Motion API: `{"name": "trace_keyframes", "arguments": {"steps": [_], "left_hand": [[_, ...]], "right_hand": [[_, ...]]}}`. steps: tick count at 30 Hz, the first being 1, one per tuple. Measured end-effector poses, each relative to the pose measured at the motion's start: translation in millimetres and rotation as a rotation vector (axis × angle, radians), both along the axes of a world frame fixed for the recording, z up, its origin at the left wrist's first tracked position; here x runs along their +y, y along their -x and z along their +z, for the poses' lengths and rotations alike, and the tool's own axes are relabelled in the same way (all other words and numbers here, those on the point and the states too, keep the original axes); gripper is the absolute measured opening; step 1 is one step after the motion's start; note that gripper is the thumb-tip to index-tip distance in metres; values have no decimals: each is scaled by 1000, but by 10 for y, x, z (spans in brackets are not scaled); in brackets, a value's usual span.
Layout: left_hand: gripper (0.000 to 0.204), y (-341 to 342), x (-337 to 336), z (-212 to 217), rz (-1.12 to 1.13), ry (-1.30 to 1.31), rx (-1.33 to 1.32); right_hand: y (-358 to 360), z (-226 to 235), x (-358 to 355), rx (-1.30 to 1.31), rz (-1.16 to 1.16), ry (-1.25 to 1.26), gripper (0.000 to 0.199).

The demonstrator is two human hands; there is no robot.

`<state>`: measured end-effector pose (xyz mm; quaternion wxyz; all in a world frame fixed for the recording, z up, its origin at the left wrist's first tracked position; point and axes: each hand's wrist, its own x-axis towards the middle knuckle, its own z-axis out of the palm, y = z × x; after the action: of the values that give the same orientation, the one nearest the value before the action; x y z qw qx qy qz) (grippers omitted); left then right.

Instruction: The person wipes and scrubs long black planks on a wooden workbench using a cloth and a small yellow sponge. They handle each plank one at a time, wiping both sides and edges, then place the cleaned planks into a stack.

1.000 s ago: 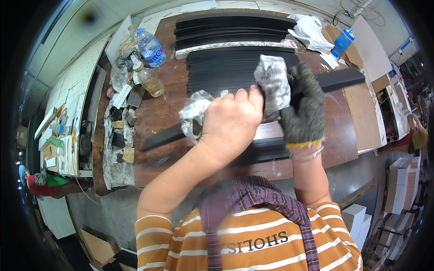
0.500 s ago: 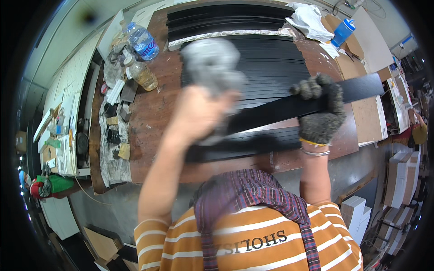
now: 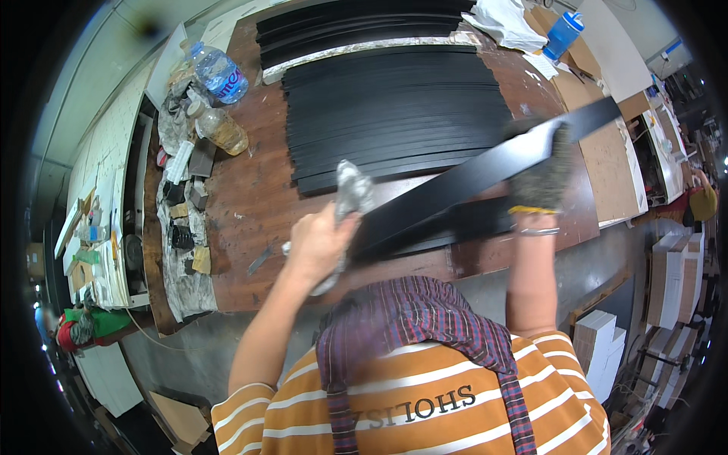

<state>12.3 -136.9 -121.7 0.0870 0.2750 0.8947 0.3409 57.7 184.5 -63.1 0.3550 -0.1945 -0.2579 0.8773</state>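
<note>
My bare left hand [image 3: 317, 246] is closed on a crumpled grey-white rag [image 3: 353, 189] at the near left end of a long black slat [image 3: 462, 178]. In a dark knitted glove with a yellow cuff, my right hand [image 3: 542, 182] grips that slat toward its far right end. The slat slants up to the right, its broad face catching the light. Beneath it, more black slat surface [image 3: 478, 220] lies on the brown table [image 3: 250, 197]; how many pieces is hidden. Beyond my hands, several black slats lie side by side in a wide row [image 3: 394, 106].
A second stack of black slats [image 3: 364, 30] lies at the back behind a pale strip. Two bottles [image 3: 220, 72] and a stained cloth [image 3: 186, 284] with small blocks line the left edge. A blue bottle [image 3: 563, 36], white cloth [image 3: 500, 23] and cardboard [image 3: 607, 163] are at right.
My left hand and the rag have come down from above the row of slats to the held slat's near end. The slat has tilted more steeply, its right end higher.
</note>
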Motion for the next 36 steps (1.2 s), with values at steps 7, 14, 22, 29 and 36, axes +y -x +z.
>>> {"name": "trace_keyframes", "arguments": {"steps": [7,14,22,29,36], "left_hand": [[32,-368,87,-91,-26,-95,26],[25,64,34,-35,304,-780,-415],[26,-40,408,-102,199,-975,-738],[25,-151,251,-284,200,-1002,-823],[26,-176,167,-220,250,-1053,-873]], "right_hand": [[252,-166,-248,-29,496,-57,49],[-140,-155,-132,-306,1095,-249,59],[-630,-579,-698,-458,1237,-243,48],[-749,-724,-655,-346,1348,2,36],[-797,-708,-728,-494,1298,-51,44]]}}
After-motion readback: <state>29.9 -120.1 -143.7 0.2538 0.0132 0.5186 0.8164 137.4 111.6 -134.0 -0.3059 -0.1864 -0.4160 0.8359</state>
